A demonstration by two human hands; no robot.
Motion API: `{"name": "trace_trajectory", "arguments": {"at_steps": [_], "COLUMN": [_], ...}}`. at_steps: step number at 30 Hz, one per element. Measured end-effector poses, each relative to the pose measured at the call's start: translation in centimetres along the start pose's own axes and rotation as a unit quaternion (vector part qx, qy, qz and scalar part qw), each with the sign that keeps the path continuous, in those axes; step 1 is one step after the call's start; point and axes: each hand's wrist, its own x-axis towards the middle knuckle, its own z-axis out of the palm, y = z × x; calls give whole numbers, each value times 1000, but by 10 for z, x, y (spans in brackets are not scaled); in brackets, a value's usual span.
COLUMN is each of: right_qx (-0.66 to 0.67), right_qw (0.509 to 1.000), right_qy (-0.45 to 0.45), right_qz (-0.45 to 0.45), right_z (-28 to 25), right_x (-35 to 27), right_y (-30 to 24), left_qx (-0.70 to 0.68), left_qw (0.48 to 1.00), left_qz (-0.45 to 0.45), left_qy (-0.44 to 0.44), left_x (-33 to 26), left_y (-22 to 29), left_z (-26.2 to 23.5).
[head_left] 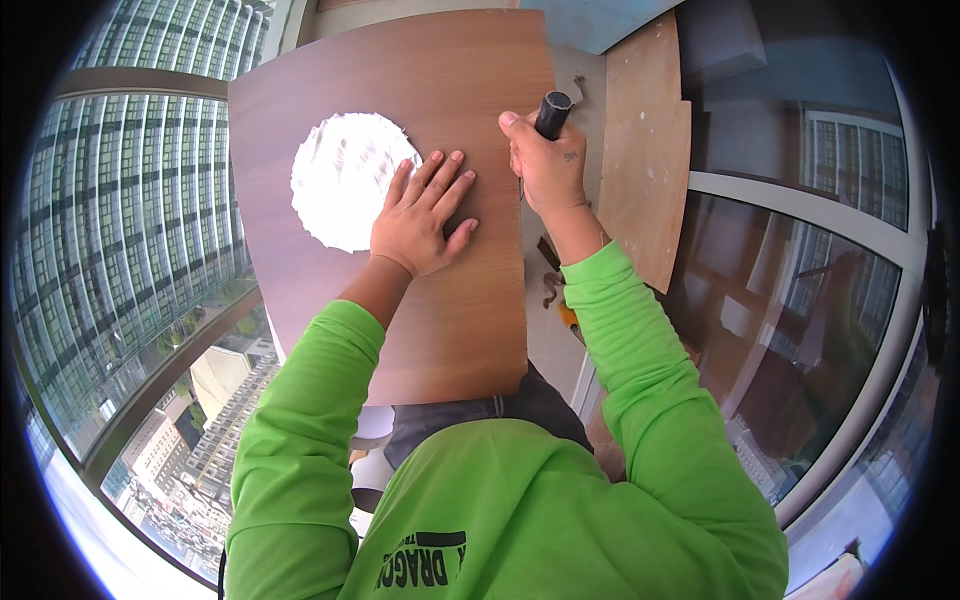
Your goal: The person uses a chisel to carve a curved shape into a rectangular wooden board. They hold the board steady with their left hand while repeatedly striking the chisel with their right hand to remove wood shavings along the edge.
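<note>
A wood-grain board (450,310) lies in front of me. On its left half rests a round white piece (345,185) with a ragged, slightly crinkled edge; glare hides its exact material. My left hand (425,215) lies with fingers stretched out, the fingertips at the right rim of the white piece and the thumb over the bare wood. Beside the board's right edge, my right hand (552,165) is closed around a thick black handle (554,112) with a round end pointing up. The working end of that tool is hidden below the fist.
A lighter plywood strip (645,190) with pale spots stands to the right, near a glass panel (780,330). Small items, one of them yellow (568,316), lie below the board's right side. Large windows (140,180) at the left show tall buildings. A blue panel (595,22) is at the far end.
</note>
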Motion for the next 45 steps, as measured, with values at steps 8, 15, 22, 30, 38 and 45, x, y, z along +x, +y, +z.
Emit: {"name": "trace_trajectory", "arguments": {"at_steps": [8,15,22,30,38,45], "right_qx": [-3,25,23,22,13,32], "right_qw": [1000,1000,1000,999,999,999], "right_qy": [-11,5,5,8,-1,-8], "right_qz": [-23,-9,12,22,34,28], "right_z": [23,35,36,32,22,19], "right_x": [2,14,22,38,21,11], "right_y": [-47,-43,-43,-27,-29,-39], "left_qx": [-30,-35,-37,-28,-17,-28], "left_qw": [999,999,999,999,1000,1000], "left_qz": [-1,1,2,2,-3,-3], "left_qy": [22,27,29,21,19,12], "left_x": [-3,-5,-6,-5,-7,-7], "left_y": [-4,-5,-5,-3,-4,-2], "left_z": [-1,1,3,-1,1,1]}}
